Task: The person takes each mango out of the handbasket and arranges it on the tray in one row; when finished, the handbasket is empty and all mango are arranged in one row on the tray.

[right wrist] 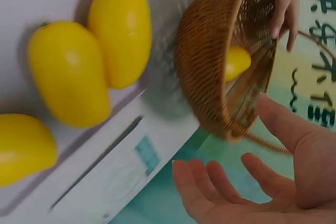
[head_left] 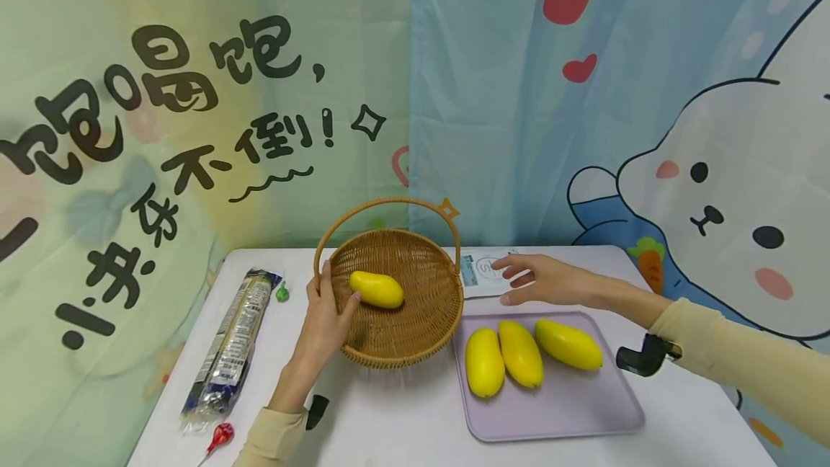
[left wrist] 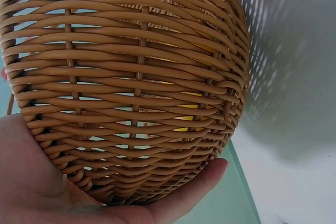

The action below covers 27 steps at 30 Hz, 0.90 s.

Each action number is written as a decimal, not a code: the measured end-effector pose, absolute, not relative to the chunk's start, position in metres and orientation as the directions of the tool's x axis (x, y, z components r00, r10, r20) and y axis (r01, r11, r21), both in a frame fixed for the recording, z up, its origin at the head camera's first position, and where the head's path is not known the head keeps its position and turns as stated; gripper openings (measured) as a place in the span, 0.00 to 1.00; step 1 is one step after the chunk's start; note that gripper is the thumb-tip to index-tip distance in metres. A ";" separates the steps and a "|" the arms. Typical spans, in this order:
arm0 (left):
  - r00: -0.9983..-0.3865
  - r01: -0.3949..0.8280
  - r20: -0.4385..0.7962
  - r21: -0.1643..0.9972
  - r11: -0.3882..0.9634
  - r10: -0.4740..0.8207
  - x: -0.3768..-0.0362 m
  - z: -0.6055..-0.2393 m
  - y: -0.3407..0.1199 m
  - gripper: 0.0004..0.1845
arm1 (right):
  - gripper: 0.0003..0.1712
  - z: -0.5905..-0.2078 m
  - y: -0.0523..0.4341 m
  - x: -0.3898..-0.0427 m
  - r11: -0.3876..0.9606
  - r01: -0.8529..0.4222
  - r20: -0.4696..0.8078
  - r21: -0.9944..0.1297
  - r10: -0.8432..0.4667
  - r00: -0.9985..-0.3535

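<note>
A round wicker basket (head_left: 402,337) with a hoop handle stands tilted on the white table, its opening facing me. One yellow mango (head_left: 377,289) lies inside it. My left hand (head_left: 327,308) grips the basket's left rim, thumb inside and palm (left wrist: 42,192) against the woven wall (left wrist: 131,77). My right hand (head_left: 528,281) hovers open, fingers spread, just right of the basket (right wrist: 205,61) and holds nothing. Below it a lilac tray (head_left: 564,409) carries three more yellow mangoes (head_left: 519,352).
A white packet (head_left: 483,276) lies under my right hand, behind the tray. A long dark wrapped packet (head_left: 230,341), a green sweet (head_left: 282,292) and a red lollipop (head_left: 220,437) lie at the table's left. A printed curtain hangs right behind the table.
</note>
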<state>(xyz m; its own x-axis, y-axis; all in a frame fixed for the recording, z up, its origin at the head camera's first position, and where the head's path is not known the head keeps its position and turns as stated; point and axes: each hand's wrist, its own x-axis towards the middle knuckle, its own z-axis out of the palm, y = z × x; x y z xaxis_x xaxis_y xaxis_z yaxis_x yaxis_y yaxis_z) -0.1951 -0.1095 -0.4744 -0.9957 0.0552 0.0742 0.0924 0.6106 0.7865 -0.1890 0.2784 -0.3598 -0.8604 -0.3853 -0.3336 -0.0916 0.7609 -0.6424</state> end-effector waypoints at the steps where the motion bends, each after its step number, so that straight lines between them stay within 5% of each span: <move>1: -0.996 0.093 0.074 0.787 0.610 0.056 -0.195 -0.475 -0.109 0.47 | 0.40 -0.359 0.272 -0.191 0.758 -0.102 -0.335 -0.644 -0.399 -0.853; 27: -0.996 0.093 0.076 0.783 0.615 0.055 -0.197 -0.476 -0.111 0.47 | 0.39 -0.359 0.134 -0.260 0.683 -0.380 -0.254 -0.624 -0.637 -0.728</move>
